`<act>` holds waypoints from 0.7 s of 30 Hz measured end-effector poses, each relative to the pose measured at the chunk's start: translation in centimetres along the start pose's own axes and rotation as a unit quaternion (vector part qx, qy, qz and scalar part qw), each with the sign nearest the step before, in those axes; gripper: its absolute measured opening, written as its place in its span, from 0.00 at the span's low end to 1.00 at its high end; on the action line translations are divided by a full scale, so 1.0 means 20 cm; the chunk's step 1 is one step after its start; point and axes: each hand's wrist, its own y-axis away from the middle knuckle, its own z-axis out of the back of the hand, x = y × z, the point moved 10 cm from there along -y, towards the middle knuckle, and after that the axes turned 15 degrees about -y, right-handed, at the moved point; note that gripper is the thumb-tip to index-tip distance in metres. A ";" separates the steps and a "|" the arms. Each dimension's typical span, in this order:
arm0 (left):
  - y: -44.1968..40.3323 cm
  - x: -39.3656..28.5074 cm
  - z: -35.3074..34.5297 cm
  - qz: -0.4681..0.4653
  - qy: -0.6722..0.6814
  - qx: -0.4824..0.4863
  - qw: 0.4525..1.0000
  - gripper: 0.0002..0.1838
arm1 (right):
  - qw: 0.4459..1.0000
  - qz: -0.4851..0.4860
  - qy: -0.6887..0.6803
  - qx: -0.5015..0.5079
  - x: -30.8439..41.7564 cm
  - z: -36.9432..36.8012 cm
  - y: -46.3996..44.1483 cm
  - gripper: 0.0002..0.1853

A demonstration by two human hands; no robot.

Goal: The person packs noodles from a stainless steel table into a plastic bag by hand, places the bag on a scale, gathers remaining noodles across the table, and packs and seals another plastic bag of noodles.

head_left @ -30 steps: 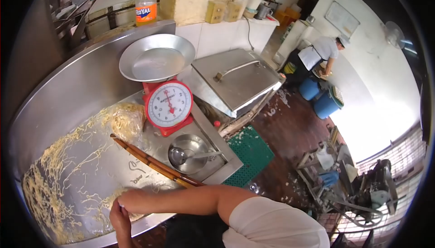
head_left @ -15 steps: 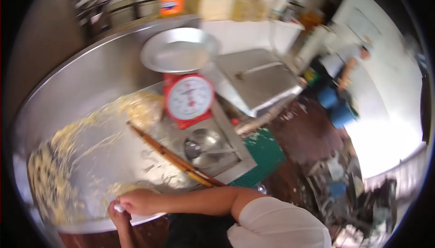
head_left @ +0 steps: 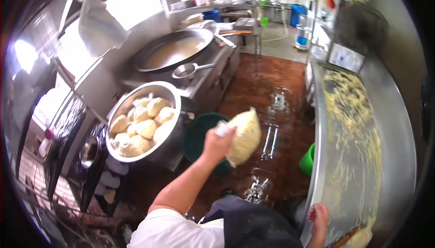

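Note:
My left hand (head_left: 218, 143) grips the gathered neck of a clear plastic bag (head_left: 245, 137) filled with pale yellow strands that look like noodles. The bag hangs over the brown floor, to the right of a large steel basin (head_left: 177, 105). Inside that basin lie several similar knotted bags (head_left: 146, 128). Low on the right, my right hand (head_left: 319, 216) is beside the rim of a long metal trough (head_left: 319, 166), with its fingers loosely curled and nothing visible in them. Loose yellow strands (head_left: 346, 96) are scattered along the trough.
A dark green tub (head_left: 192, 135) stands below the bag, partly hidden. Behind the basin are a wide wok (head_left: 149, 62) with liquid and a long-handled pan (head_left: 185, 71). A bright green bucket (head_left: 308, 159) is beside the trough. A wooden stick (head_left: 346, 238) lies at its near end.
The view has swung from the trough and red scale to the basin and wok. My hands, earlier together at the trough, are apart; my left hand now holds the bag out to the left.

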 end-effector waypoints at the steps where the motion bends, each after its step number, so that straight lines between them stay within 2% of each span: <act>1: -0.07 0.09 0.22 0.019 0.006 -0.063 0.998 0.17 | 0.999 0.015 0.037 0.027 0.04 -0.12 -0.02 0.06; 2: -0.16 0.28 0.43 0.029 -0.018 -0.110 0.993 0.19 | 0.996 0.032 0.069 0.049 0.07 -0.27 -0.05 0.06; 3: -0.19 0.39 0.63 0.137 -0.074 -0.136 0.978 0.13 | 0.991 0.049 0.101 0.067 0.10 -0.41 -0.06 0.07; 4: -0.33 0.43 0.77 -0.064 -0.379 -0.143 0.912 0.09 | 0.988 0.057 0.112 0.085 0.13 -0.54 -0.08 0.06; 5: -0.36 0.50 0.88 -0.218 -0.641 -0.270 0.684 0.18 | 0.985 0.065 0.117 0.110 0.16 -0.66 -0.12 0.06; 6: -0.43 0.61 1.09 -0.188 -0.576 -0.275 0.747 0.19 | 0.982 0.071 0.120 0.125 0.17 -0.79 -0.11 0.06; 8: -0.60 1.16 1.46 -0.058 -0.491 -0.248 0.833 0.18 | 0.979 0.087 0.107 0.152 0.15 -0.98 -0.06 0.06; 9: -0.66 1.37 1.57 0.006 -0.406 -0.237 0.882 0.19 | 0.977 0.099 0.092 0.163 0.11 -1.06 -0.05 0.06; 10: -0.66 1.52 1.65 0.073 -0.240 -0.237 0.939 0.21 | 0.959 0.130 0.148 0.203 0.09 -1.13 -0.03 0.07; 11: -0.68 1.61 1.63 0.105 -0.073 -0.230 0.965 0.23 | 0.931 0.180 0.246 0.201 0.09 -1.19 0.01 0.07; 12: -0.71 1.66 1.54 0.114 0.032 -0.213 0.970 0.25 | 0.914 0.190 0.319 0.166 0.13 -1.23 0.08 0.09; 13: -0.80 1.77 1.42 0.111 0.093 -0.173 0.974 0.28 | 0.932 0.182 0.272 0.158 0.14 -1.22 0.13 0.10; 14: -0.75 1.39 1.10 0.149 0.101 -0.157 0.971 0.28 | 0.926 0.202 0.296 0.117 0.12 -1.12 0.15 0.11; 16: -0.78 1.22 0.52 0.188 0.048 -0.025 0.981 0.27 | 0.933 0.188 0.306 -0.018 0.17 -0.81 0.29 0.14; 17: -0.81 1.23 0.20 0.164 0.026 0.075 0.983 0.27 | 0.933 0.178 0.301 -0.090 0.19 -0.63 0.40 0.14; 18: -0.76 1.09 -0.12 0.137 0.022 0.158 0.978 0.27 | 0.924 0.179 0.282 -0.186 0.19 -0.41 0.54 0.15; 19: -0.64 0.95 -0.38 0.109 0.016 0.234 0.966 0.26 | 0.908 0.178 0.262 -0.276 0.15 -0.17 0.71 0.15; 21: -0.43 0.75 -0.87 0.041 0.033 0.381 0.923 0.25 | 0.822 0.199 0.313 -0.432 0.03 0.30 1.14 0.14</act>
